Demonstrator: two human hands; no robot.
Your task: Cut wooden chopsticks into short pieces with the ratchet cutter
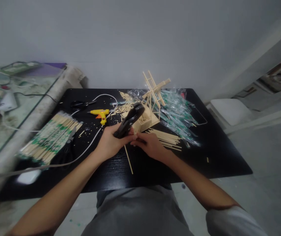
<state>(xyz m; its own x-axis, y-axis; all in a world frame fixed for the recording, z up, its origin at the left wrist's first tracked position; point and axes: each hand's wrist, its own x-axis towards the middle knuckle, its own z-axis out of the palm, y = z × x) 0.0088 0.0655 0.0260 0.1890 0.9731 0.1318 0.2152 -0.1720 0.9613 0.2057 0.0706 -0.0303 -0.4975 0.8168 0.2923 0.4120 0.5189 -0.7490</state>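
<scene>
My left hand [112, 139] is closed around a black-handled tool [130, 119], its bulky end pointing up and away; its working end is hidden, so I cannot tell its kind. Thumb and fingertips of that hand meet those of my right hand [151, 144], which pinches a short piece of wooden stick [135, 134]. Just beyond both hands stands a model built of thin wooden sticks [152, 93], with crossed blades like a windmill, on a flat wooden base [152, 122]. One long loose stick [128, 159] lies on the table below my hands.
On the black table [101, 177] lie a yellow glue gun [101, 114] with white cord, scissors [69, 144], another black-handled tool [81, 105], and bundled sticks [52, 137]. Plastic-wrapped packs [177, 114], loose sticks [166, 139] and a pile of cut pieces [124, 106] surround the model.
</scene>
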